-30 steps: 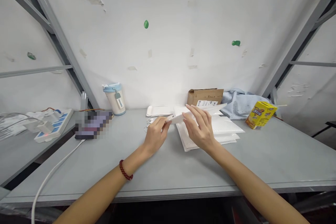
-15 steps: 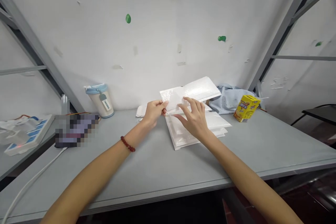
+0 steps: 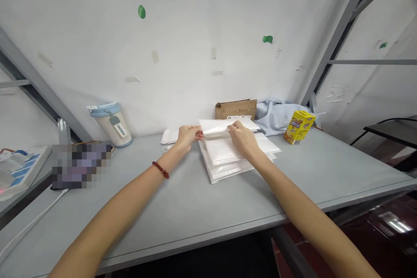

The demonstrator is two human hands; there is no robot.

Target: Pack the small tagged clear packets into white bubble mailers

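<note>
A white bubble mailer [image 3: 213, 125] is held up between my two hands, tilted nearly edge-on above a stack. My left hand [image 3: 188, 136] pinches its left end, fingers closed. On its near edge, around the middle, the fingers of my right hand [image 3: 241, 136] are pressed together. Below lies a stack of white bubble mailers [image 3: 221, 151], several deep and unevenly aligned. A flat white item [image 3: 170, 136] rests on the desk to the left of my left hand, partly hidden behind it.
Behind the stack a brown cardboard box [image 3: 236, 108] leans by the wall, next to a light blue cloth [image 3: 276, 115]. A yellow drink carton [image 3: 299, 128] stands right. To the left are a tumbler [image 3: 112, 126], a blurred phone [image 3: 81, 166] and a power strip [image 3: 28, 171].
The held mailer has been lowered and tipped flatter, bringing the cardboard box into view. My right fingers have closed from a spread pose onto its edge. The view has shifted slightly right.
</note>
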